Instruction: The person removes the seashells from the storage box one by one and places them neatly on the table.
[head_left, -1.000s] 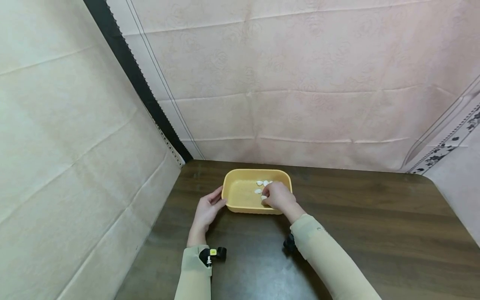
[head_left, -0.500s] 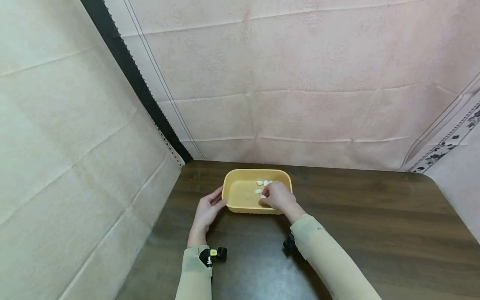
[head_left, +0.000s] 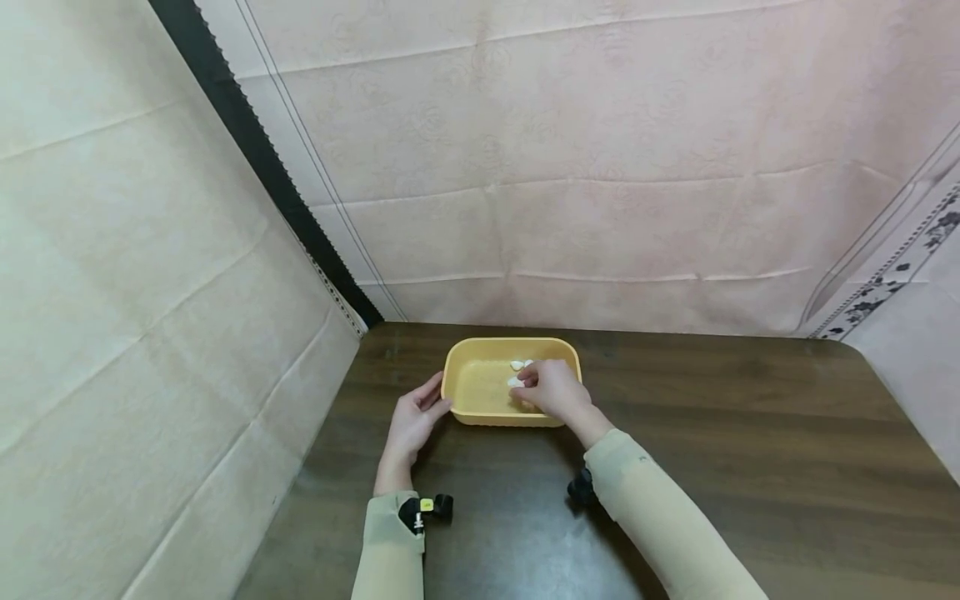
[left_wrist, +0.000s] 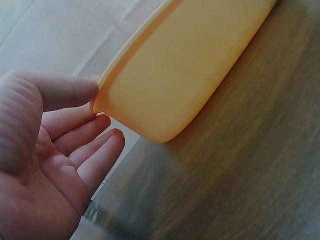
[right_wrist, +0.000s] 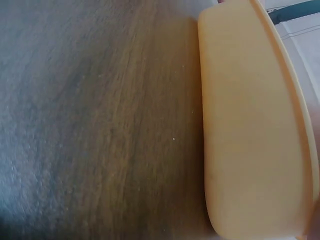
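Note:
A shallow yellow plastic tub (head_left: pixel 477 393) with rounded corners stands on the dark wooden table. My left hand (head_left: pixel 414 418) is at its near left corner. In the left wrist view the thumb and forefinger pinch the rim of the tub (left_wrist: pixel 165 70), the other fingers held loosely below. My right hand (head_left: pixel 558 392) reaches over the right side into the tub, thumb and fingers pinching a small white piece (head_left: pixel 529 382). Another white piece (head_left: pixel 514 382) lies right at the fingertips. Farther back in the tub are more white pieces (head_left: pixel 517 365). The right wrist view shows only the tub's outer wall (right_wrist: pixel 252 120).
Wood-grain tabletop (head_left: pixel 720 433) extends widely to the right of the tub. A pale fabric curtain (head_left: pixel 600 167) rises behind the table, and another curtain (head_left: pixel 150 317) closes off the left side. Each sleeve carries a black wrist camera (head_left: pixel 442 507).
My right hand's fingertips have moved slightly up and left inside the tub, from a white piece near the front wall to beside another one. The left hand stays on the rim.

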